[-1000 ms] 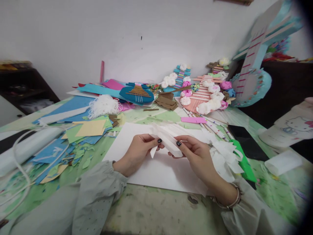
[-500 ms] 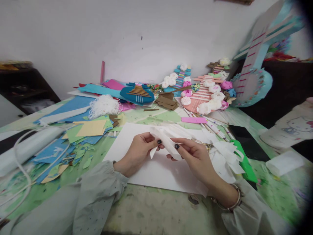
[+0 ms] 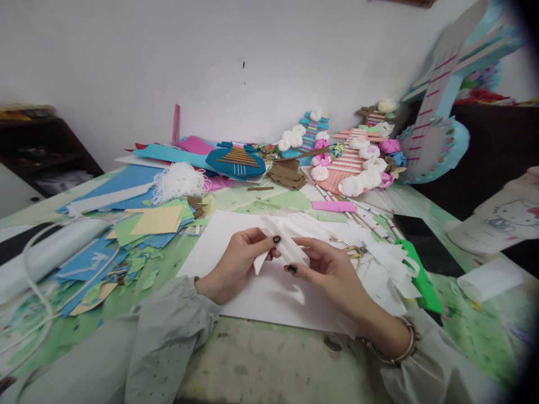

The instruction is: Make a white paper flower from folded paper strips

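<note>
Over the white sheet (image 3: 269, 303), your left hand (image 3: 229, 264) pinches 1 pleated paper strip (image 3: 289, 246); your right hand (image 3: 337, 275), part-open at its end, has just dropped its thumb (image 3: 303, 272), probably regripping for shaping.

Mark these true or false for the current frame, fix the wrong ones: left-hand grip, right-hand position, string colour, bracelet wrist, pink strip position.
1. The left hand pinches the white strip. True.
2. The right hand rests on the phone. False: it is at the white strip, over the white sheet.
3. The string heap is red. False: it is white.
4. The bracelet is on the left wrist. False: it is on the right one.
5. The pink strip lies beyond the hands, near the far edge of the white sheet. True.
</note>
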Available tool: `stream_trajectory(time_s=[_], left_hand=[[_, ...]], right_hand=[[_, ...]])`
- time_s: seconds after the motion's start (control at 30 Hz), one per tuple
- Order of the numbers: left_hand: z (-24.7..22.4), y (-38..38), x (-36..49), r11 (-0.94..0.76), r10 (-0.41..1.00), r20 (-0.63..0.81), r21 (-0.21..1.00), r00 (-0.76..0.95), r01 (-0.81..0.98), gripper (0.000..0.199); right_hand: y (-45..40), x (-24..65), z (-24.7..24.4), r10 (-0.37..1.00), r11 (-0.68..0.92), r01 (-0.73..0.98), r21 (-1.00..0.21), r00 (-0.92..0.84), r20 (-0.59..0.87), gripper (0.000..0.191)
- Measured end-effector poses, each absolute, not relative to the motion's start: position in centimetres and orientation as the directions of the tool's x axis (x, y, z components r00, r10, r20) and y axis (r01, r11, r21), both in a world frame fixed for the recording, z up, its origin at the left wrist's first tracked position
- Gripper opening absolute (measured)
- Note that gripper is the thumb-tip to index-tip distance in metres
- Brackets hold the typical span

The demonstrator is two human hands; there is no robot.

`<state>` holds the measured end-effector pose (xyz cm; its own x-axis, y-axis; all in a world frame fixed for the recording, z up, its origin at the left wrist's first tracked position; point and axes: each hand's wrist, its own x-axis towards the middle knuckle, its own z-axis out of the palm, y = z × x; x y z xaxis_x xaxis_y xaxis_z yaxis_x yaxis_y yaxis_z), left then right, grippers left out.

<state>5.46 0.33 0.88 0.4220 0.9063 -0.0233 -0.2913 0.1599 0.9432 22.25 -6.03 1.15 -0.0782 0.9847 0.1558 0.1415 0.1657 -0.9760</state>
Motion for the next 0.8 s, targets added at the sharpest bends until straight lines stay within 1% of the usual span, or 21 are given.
stream_trajectory(time_s=[0.1,0.2,0.27,0.37,0.43,0.53,0.6,0.7,0.8], left_hand=[[1.10,0.18,5.52,0.192,0.917,-0.069,0.940,0.393,-0.282,0.015],[1.38,0.05,5.57,0.228,0.921,-0.111,0.931,0.374,-0.285,0.016],[1.49,0.01,5.57,0.255,0.916,-0.135,0.923,0.377,-0.288,0.017],[1.51,0.01,5.52,0.283,0.906,-0.157,0.915,0.393,-0.289,0.018],[1.46,0.04,5.46,0.284,0.899,-0.147,0.913,0.414,-0.293,0.018],[1.41,0.09,5.40,0.262,0.890,-0.109,0.916,0.442,-0.303,0.017],[1.38,0.13,5.38,0.253,0.892,-0.098,0.918,0.442,-0.306,0.016],[1.32,0.25,5.31,0.237,0.896,-0.084,0.921,0.436,-0.308,0.016],[1.32,0.49,5.16,0.198,0.897,-0.045,0.930,0.439,-0.310,0.015]], right_hand=[[-6.07,22.20,0.75,0.979,0.202,0.302,-0.932,-0.055,0.195,0.052],[-6.10,22.25,0.89,0.964,0.262,0.372,-0.890,-0.061,0.259,0.058],[-6.09,22.32,1.16,0.940,0.325,0.453,-0.830,-0.058,0.336,0.054],[-6.06,22.46,1.45,0.893,0.387,0.598,-0.702,-0.052,0.448,0.040],[-6.07,22.56,1.47,0.874,0.400,0.623,-0.672,-0.038,0.484,0.034],[-6.14,22.63,1.34,0.873,0.390,0.605,-0.694,-0.002,0.488,0.030],[-6.17,22.58,1.27,0.886,0.375,0.554,-0.743,0.024,0.464,0.028],[-6.08,22.49,1.31,0.920,0.342,0.371,-0.863,0.053,0.388,0.027],[-5.78,22.68,1.47,0.962,0.246,0.173,-0.954,0.078,0.262,0.026]])
